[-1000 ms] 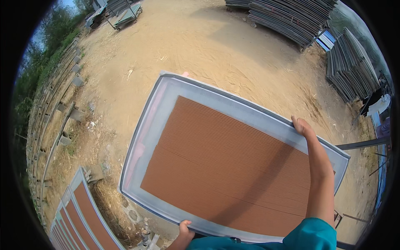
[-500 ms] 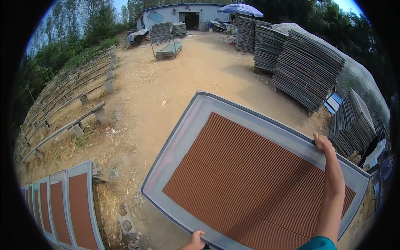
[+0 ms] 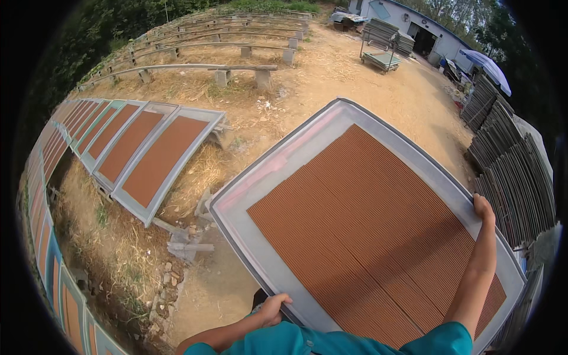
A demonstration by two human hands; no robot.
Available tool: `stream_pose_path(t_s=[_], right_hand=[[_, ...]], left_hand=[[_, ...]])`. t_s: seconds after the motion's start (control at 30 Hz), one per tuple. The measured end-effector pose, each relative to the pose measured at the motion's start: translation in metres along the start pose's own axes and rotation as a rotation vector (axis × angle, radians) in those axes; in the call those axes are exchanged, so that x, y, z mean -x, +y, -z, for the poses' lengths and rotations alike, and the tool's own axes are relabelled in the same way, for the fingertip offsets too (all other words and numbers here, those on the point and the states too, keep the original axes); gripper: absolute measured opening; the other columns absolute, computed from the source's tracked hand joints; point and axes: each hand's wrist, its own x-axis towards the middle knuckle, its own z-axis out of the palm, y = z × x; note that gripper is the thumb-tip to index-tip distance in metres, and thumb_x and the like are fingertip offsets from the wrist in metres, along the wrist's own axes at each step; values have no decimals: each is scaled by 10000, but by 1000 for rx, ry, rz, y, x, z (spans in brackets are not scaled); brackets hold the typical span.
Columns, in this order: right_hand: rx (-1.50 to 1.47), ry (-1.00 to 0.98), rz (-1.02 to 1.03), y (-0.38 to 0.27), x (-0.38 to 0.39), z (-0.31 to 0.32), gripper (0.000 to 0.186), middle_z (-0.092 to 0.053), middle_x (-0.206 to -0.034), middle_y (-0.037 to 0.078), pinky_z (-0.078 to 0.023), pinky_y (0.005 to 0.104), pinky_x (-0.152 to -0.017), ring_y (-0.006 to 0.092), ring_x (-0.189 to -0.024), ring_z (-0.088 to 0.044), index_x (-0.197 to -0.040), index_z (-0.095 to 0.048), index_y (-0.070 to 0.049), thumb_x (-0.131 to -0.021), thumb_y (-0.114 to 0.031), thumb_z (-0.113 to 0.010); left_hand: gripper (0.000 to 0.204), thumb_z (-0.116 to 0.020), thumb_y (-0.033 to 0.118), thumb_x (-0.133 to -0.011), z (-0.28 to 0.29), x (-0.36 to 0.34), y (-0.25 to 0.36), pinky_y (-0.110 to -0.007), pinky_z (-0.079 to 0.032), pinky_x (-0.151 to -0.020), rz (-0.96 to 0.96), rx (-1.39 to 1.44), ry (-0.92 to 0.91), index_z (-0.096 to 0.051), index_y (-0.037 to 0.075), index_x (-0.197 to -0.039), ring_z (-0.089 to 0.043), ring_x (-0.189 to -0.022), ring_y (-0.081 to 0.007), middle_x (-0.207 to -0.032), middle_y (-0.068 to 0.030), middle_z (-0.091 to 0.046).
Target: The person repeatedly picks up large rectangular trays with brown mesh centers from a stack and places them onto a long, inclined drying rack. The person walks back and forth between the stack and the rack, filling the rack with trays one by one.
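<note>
A large rectangular mesh screen (image 3: 275,168) with a dark rim is held tilted in front of me. Thin brown strands (image 3: 367,225), packed side by side in parallel lines, cover most of its pale mesh. My left hand (image 3: 273,309) closes on the near edge, thumb over the rim. At the far right edge, my right hand (image 3: 484,208) has its fingers wrapped round the frame, the arm reaching across the screen. A shadow falls over the strands beside that arm. The undersides of both grips are hidden.
To the left, similar screens with brown sheets (image 3: 165,161) lie in rows. Rails on concrete blocks (image 3: 263,78) stand beyond. Stacked screens (image 3: 515,195) line the right. A wheeled cart (image 3: 381,60) stands near the white building (image 3: 441,44). Rubble (image 3: 168,284) lies by the dirt path.
My view has swung left, bringing more of the laid-out screens into sight. The held screen has turned with me, and both hands keep their grip. More of my left forearm shows.
</note>
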Motion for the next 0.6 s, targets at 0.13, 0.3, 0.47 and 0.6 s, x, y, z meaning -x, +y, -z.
stream_pose_path(t_s=[0.13, 0.3, 0.47, 0.6], right_hand=[[-95, 97, 73, -28, -3, 30, 536, -482, -1090, 301, -333, 415, -897, 398, -1076, -447, -1017, -527, 80, -845, -329, -225], [-124, 108, 329, -196, 12, 38, 497, -493, -1078, 288, -340, 415, -890, 388, -1059, -461, -1024, -521, 64, -845, -320, -260], [-125, 106, 528, -351, 89, 45, 459, -505, -1066, 276, -347, 415, -883, 378, -1042, -474, -1032, -515, 47, -845, -310, -296], [-113, 93, 676, -481, 177, 43, 431, -514, -1056, 266, -353, 415, -877, 370, -1028, -485, -1038, -510, 34, -845, -302, -324]], left_hand=[[140, -537, 61, -643, 19, 42, -25, -340, -432, -749, -153, 39, 52, -549, -1, -768, -525, -803, -237, -815, -103, -553], [73, -549, 58, -656, 90, 120, -63, -317, -432, -712, -313, 279, 114, -547, 19, -717, -524, -744, -206, -754, -75, -544], [134, -556, 59, -643, 181, 176, -100, -344, -427, -742, -482, 482, 191, -561, -6, -760, -525, -797, -226, -794, -98, -554], [335, -582, 133, -682, 250, 256, -107, -390, -431, -819, -418, 663, 178, -531, -37, -966, -540, -885, -277, -947, -155, -561]])
